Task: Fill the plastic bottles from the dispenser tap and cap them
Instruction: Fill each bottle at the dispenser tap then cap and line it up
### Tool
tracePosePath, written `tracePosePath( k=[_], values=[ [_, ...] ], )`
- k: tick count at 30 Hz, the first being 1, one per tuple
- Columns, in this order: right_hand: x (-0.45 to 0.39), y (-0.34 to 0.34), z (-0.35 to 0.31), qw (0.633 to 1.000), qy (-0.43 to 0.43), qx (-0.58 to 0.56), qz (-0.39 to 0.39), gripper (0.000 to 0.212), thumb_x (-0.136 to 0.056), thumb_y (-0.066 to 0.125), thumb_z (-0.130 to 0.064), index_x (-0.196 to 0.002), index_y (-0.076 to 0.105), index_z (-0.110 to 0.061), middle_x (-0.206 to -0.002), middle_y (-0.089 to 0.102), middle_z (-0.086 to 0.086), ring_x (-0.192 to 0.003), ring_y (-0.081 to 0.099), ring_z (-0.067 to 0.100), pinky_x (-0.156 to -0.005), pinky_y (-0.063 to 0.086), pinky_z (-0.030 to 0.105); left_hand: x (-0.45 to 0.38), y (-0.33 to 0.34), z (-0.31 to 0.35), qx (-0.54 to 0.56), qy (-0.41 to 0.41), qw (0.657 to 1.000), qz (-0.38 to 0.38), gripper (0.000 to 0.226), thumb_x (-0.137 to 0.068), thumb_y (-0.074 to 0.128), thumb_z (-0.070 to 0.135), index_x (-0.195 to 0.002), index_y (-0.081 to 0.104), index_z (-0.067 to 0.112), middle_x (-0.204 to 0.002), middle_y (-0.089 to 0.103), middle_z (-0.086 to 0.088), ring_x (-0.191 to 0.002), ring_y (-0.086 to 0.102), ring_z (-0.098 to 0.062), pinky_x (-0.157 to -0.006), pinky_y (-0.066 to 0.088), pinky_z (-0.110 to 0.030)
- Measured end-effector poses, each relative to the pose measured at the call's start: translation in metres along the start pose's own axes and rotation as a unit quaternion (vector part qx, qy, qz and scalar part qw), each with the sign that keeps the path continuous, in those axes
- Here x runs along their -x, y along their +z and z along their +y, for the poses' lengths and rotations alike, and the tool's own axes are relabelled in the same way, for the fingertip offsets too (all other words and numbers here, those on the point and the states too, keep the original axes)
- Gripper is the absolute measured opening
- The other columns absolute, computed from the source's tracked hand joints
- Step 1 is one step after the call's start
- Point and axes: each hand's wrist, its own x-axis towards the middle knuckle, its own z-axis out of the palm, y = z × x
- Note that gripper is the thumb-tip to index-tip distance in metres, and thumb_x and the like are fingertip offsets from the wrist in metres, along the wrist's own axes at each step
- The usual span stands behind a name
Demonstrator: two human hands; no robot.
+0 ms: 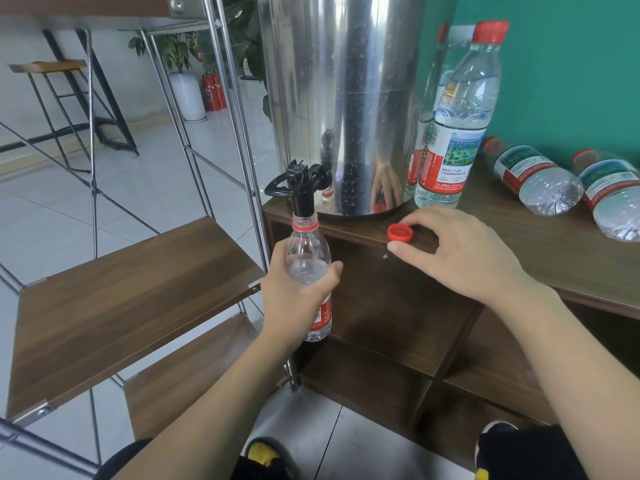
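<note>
A folding metal rack (194,140) with two wooden shelves (131,292) fills the left of the frame, beside a dark wood cabinet (408,306) with open cubbies at lower right. A teal wall (571,64) rises at upper right. In the upper left background, a bar stool (52,98) stands on a pale tiled floor (52,209), near a potted plant (183,81) in a white pot and two red fire extinguishers (214,90).

Single head-worn wide-angle view, looking forward and down at close range onto the cabinet (540,258) edge, dispenser tap (301,183) and both forearms; no second view.
</note>
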Motion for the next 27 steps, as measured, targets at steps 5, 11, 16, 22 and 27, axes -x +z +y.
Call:
tracePosePath(
  k=[5,11,16,22,27],
  values=[
    [0.0002,0.0011,0.0014,1.000,-0.004,-0.003,0.009,0.040,-0.091,0.053,-0.068,-0.117,0.063,-0.039,-0.117,0.061,-0.019,-0.107,0.055,0.009,-0.086,0.049,0.034,-0.0005,-0.0012,-0.0017,-0.001,-0.001,1.000,0.010,0.056,-0.078,0.088,0.033,-0.124,0.055,0.030,-0.114,0.067,0.016,-0.107,0.064,-0.003,-0.093,0.049,-0.023],
    [-0.0001,0.0019,0.0022,1.000,-0.003,-0.003,0.007,0.041,-0.091,0.053,-0.069,-0.118,0.062,-0.039,-0.118,0.060,-0.020,-0.105,0.052,0.005,-0.085,0.046,0.031,-0.0010,-0.0011,-0.0019,-0.001,-0.002,1.000,0.006,0.061,-0.079,0.087,0.036,-0.129,0.054,0.027,-0.119,0.067,0.011,-0.111,0.064,-0.009,-0.094,0.049,-0.025],
    [0.0002,0.0015,0.0015,1.000,-0.004,-0.001,0.007,0.041,-0.091,0.053,-0.068,-0.118,0.062,-0.039,-0.118,0.061,-0.018,-0.106,0.054,0.008,-0.084,0.046,0.031,-0.0004,-0.0008,-0.0015,0.004,-0.003,1.000,0.002,0.063,-0.075,0.086,0.043,-0.128,0.053,0.029,-0.118,0.066,0.014,-0.110,0.064,-0.007,-0.092,0.048,-0.023],
    [0.0001,0.0009,0.0010,1.000,-0.002,0.000,0.005,0.042,-0.091,0.053,-0.068,-0.119,0.062,-0.038,-0.118,0.061,-0.018,-0.108,0.055,0.009,-0.086,0.047,0.031,-0.0007,0.0001,-0.0014,0.000,-0.002,1.000,0.002,0.067,-0.076,0.085,0.043,-0.131,0.052,0.027,-0.122,0.066,0.010,-0.112,0.063,-0.011,-0.097,0.051,-0.030],
    [0.0000,0.0010,0.0002,1.000,-0.001,0.005,0.002,0.045,-0.091,0.052,-0.068,-0.121,0.062,-0.037,-0.122,0.062,-0.016,-0.110,0.055,0.009,-0.089,0.048,0.033,0.0001,0.0002,0.0001,-0.001,-0.001,1.000,0.002,0.071,-0.073,0.083,0.048,-0.133,0.051,0.026,-0.125,0.065,0.009,-0.114,0.063,-0.012,-0.099,0.050,-0.031]
  ],
)
